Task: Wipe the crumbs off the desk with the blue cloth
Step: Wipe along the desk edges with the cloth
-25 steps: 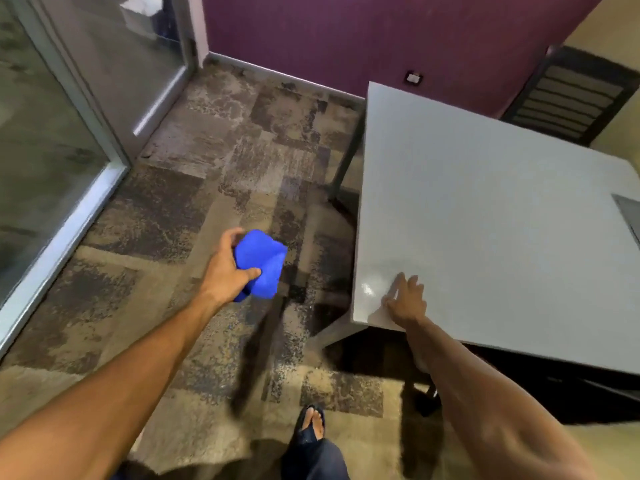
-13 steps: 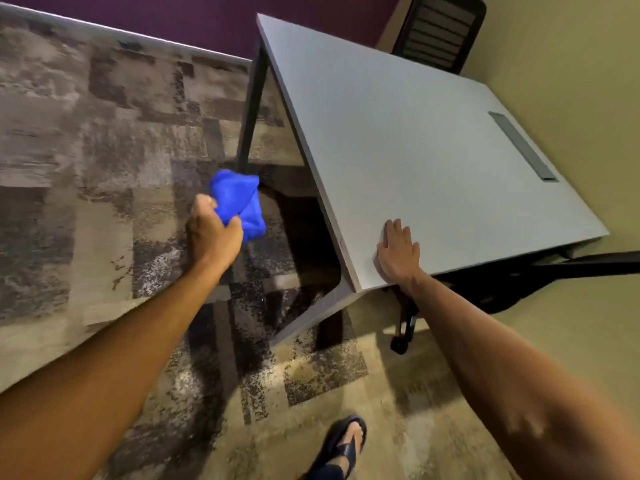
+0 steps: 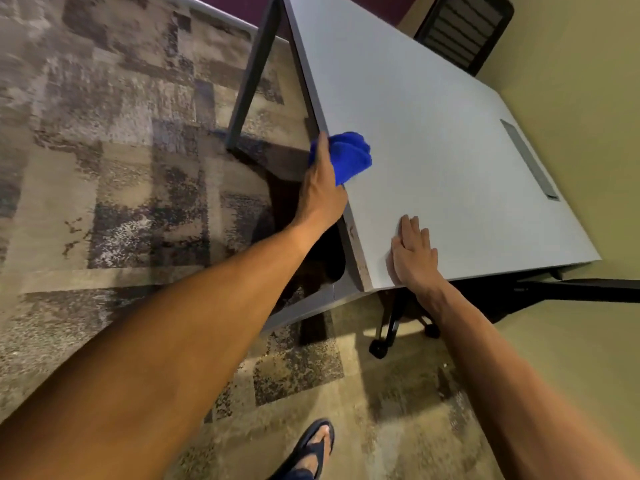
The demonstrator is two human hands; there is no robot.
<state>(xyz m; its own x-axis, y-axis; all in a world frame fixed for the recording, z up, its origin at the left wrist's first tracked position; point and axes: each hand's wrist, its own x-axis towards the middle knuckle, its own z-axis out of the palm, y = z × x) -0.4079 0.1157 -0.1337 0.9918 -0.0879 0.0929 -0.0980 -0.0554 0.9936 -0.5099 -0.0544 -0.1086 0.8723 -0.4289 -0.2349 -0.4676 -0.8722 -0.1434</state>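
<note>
At desk (image 3: 433,140) edge, blue cloth (image 3: 349,155) within left grip (image 3: 322,192)

Dim warm light, wide-angle edge distortion, motion-blurred carpet (image 3: 104,133) at left.

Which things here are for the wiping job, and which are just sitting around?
For the job:
- blue cloth, bunched in the left hand at the desk's left edge
- desk; crumbs too small to see
- right hand, flat on the near corner

Just around:
- black chair at the far end
- grey slot cover in the desktop
- patterned carpet
</note>
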